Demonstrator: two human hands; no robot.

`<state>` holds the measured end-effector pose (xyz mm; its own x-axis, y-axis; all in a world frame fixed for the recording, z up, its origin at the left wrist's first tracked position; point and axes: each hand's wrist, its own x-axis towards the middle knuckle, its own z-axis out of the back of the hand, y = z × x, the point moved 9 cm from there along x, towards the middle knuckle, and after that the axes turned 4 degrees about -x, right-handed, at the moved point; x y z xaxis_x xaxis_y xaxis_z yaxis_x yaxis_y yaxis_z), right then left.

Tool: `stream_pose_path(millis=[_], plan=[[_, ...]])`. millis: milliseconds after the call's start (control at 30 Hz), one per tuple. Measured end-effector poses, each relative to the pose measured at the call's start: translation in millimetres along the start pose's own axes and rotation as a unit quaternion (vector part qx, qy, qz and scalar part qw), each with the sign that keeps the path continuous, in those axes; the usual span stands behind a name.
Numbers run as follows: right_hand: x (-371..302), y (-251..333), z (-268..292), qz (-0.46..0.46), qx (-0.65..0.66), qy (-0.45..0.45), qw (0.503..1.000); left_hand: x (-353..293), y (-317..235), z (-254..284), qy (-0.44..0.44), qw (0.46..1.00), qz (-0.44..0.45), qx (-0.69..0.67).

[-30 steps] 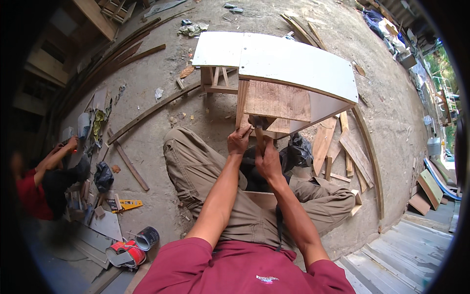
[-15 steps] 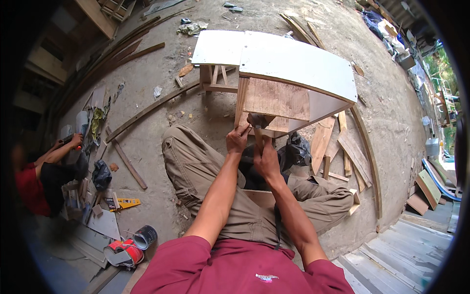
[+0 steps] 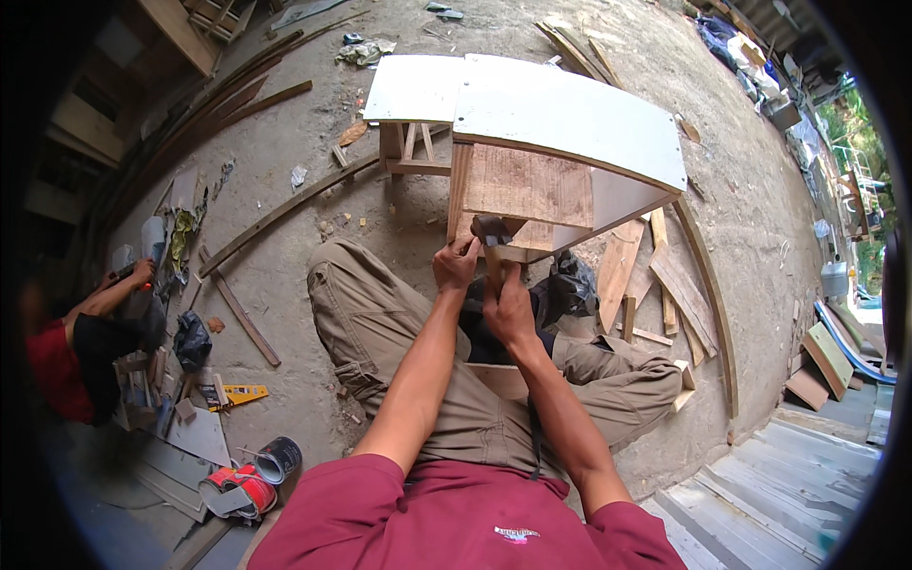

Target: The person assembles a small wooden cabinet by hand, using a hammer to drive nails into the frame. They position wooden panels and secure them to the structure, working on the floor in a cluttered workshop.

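In my right hand (image 3: 508, 309) is a hammer (image 3: 490, 231), gripped by its wooden handle with the dark head up. The head is at the near end of a low wooden cabinet frame (image 3: 458, 190), close to my left fingertips. My left hand (image 3: 454, 268) is closed, with thumb and fingers pinched together against the frame's lower left upright. Whatever is between those fingertips is too small to make out. A white panel (image 3: 570, 114) covers the top of the frame, and a brown board (image 3: 527, 182) closes part of its near end.
My crossed legs (image 3: 380, 313) lie under my arms. Loose planks (image 3: 684, 290) and a black plastic bag (image 3: 573, 285) are at the right. Leftward are a long batten (image 3: 285, 214), a yellow saw (image 3: 245, 393), paint cans (image 3: 278, 460) and another person (image 3: 85, 351) holding a tool.
The whole view has shifted slightly, with the scene a little further left and up. My hammer's head has tilted a little; both hands stay at the same corner of the frame.
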<state>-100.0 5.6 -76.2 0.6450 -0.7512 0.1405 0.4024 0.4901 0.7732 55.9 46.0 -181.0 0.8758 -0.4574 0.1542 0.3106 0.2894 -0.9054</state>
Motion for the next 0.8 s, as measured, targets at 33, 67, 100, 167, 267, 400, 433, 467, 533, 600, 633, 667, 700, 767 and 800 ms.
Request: stream_pose_path(millis=[33, 67, 100, 167, 267, 400, 433, 467, 533, 600, 633, 667, 700, 767, 800], plan=[[0, 0, 0, -0.003, 0.005, -0.002, 1.000, -1, -2, 0, -0.007, 1.000, -0.003, 0.000], [0, 0, 0, -0.009, 0.012, -0.006, 1.000, -2, -3, 0, -0.011, 1.000, -0.007, -0.011], [-1, 0, 1, -0.016, 0.019, -0.011, 1.000, -4, -5, 0, -0.016, 1.000, -0.010, -0.021], [-2, -1, 2, -0.023, 0.023, -0.013, 0.999, -7, -6, 1, -0.025, 0.999, -0.013, -0.038], [0, -1, 1, -0.017, 0.014, -0.013, 1.000, -6, -7, 1, -0.035, 0.998, -0.014, -0.053], [-2, 6, 2, 0.003, 0.018, -0.028, 0.999, -9, -3, -1, -0.023, 0.998, 0.002, -0.065], [-2, 7, 3, 0.006, 0.024, -0.035, 0.999, -9, -4, -3, -0.015, 0.998, 0.010, -0.068], [-2, 7, 3, 0.003, 0.022, -0.035, 0.999, -9, -5, -3, -0.012, 0.997, 0.018, -0.072], [-4, 5, 3, -0.003, 0.019, -0.036, 0.999, -10, -3, -3, -0.007, 0.996, 0.034, -0.080], [-5, 4, 1, 0.003, 0.024, -0.032, 0.999, -10, -3, -3, -0.010, 0.995, 0.022, -0.101], [-3, 3, 0, 0.008, 0.027, -0.030, 0.999, -9, -3, -3, -0.012, 0.994, 0.015, -0.112], [-2, -2, -3, -0.008, 0.009, -0.008, 1.000, -9, -3, -2, -0.016, 0.994, 0.009, -0.110], [-1, -7, -5, -0.024, -0.009, 0.015, 1.000, -9, -3, -1, -0.019, 0.994, 0.003, -0.109], [0, -6, -5, -0.020, -0.017, 0.018, 0.999, -8, -5, -1, -0.023, 0.995, -0.005, -0.099], [0, -1, -2, 0.003, -0.007, 0.000, 1.000, -7, -6, -1, -0.026, 0.996, -0.006, -0.090]])
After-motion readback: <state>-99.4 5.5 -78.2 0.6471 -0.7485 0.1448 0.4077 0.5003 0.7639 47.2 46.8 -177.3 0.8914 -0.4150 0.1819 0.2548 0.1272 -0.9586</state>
